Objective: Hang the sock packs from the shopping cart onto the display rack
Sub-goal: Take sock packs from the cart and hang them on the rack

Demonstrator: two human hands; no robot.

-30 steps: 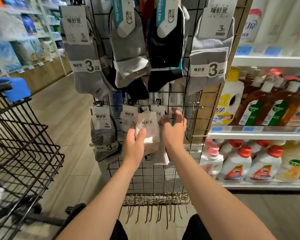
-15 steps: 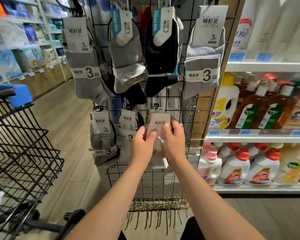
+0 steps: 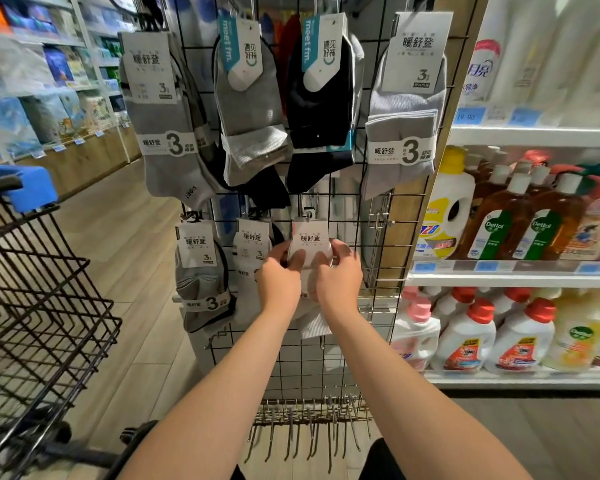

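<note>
Both hands (image 3: 309, 275) pinch a white sock pack (image 3: 309, 242) (grey-lettered card).

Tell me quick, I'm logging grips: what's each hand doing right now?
Left hand: holds the white sock pack by its left side.
Right hand: holds the same pack by its right side.
</note>
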